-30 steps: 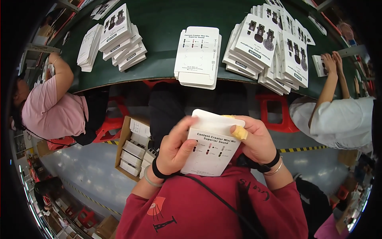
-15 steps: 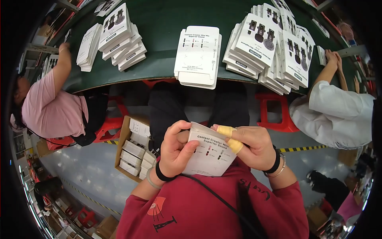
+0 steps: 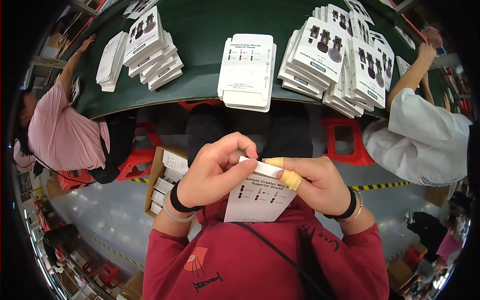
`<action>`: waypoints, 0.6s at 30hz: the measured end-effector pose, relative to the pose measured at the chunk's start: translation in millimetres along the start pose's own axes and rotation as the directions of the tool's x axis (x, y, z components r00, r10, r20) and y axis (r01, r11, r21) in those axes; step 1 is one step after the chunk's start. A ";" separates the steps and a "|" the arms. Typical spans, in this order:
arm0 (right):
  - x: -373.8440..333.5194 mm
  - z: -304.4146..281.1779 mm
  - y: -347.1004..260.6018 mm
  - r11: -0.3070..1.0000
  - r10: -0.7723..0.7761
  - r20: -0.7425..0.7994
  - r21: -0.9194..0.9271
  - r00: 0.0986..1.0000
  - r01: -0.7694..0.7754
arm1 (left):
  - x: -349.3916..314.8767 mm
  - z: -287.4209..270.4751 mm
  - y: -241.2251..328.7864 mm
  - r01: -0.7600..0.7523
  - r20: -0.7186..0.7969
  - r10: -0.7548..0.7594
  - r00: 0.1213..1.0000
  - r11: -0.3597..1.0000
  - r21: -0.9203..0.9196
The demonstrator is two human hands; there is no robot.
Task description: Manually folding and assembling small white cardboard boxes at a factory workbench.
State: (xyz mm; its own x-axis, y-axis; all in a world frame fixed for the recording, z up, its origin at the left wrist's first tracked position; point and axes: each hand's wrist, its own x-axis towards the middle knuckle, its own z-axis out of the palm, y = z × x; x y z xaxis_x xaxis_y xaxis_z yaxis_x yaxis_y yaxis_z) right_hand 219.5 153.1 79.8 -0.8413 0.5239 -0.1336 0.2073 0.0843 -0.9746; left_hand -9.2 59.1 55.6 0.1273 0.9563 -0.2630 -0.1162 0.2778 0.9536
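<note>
A thin white cardboard box [image 3: 257,200] with small printed pictures stands in front of my red shirt, its narrow top end facing up. My left hand [image 3: 215,170] is at the top left corner, thumb pressing along the top end and fingers curled just behind it. Yellow tape wraps the thumb and a finger of my right hand [image 3: 320,185], which grips the box's upper right corner. The top end looks folded over. Behind the box, part of my left fingers is hidden.
On the green table [image 3: 200,60] lies a stack of flat white cartons [image 3: 245,75]. Piles of white boxes stand at right [image 3: 320,55] and left [image 3: 145,40]. A brown carton [image 3: 155,185] holds more boxes beside me. People sit on both sides near red stools [image 3: 345,140].
My left hand has moved from the box's left side up onto its top end. The raised flap there is now folded down. The box has turned slightly more upright.
</note>
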 end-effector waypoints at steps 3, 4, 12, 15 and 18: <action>-0.2 -0.2 1.3 0.998 0.037 0.018 0.055 0.999 -0.038 | 3.4 4.8 -0.6 0.013 0.000 -0.014 1.000 0.997 -0.075; -0.3 0.0 2.7 0.997 0.044 0.021 0.063 0.999 -0.045 | 2.9 6.6 -1.6 0.014 -0.004 -0.014 1.000 0.996 -0.088; -3.2 5.3 19.5 0.919 0.187 0.025 0.348 0.982 -0.184 | -7.0 6.0 -24.4 -0.301 -0.026 0.316 0.948 0.924 0.237; -5.4 5.9 22.1 0.928 0.145 0.019 0.344 0.989 -0.143 | -8.2 13.1 -31.8 -0.349 -0.096 0.370 0.924 0.919 0.182; -7.8 5.6 22.0 0.961 0.034 -0.011 0.276 0.999 -0.029 | -4.7 19.0 -35.6 -0.419 -0.134 0.436 0.890 0.897 0.140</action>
State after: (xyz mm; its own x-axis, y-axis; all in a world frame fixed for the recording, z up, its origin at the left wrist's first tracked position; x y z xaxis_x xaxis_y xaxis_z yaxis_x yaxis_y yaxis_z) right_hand 227.9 146.2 58.4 -0.8280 0.5361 -0.1644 0.0858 -0.1687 -0.9819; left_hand 13.0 43.0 25.7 -0.0693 0.9843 0.1621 -0.0195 -0.1638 0.9863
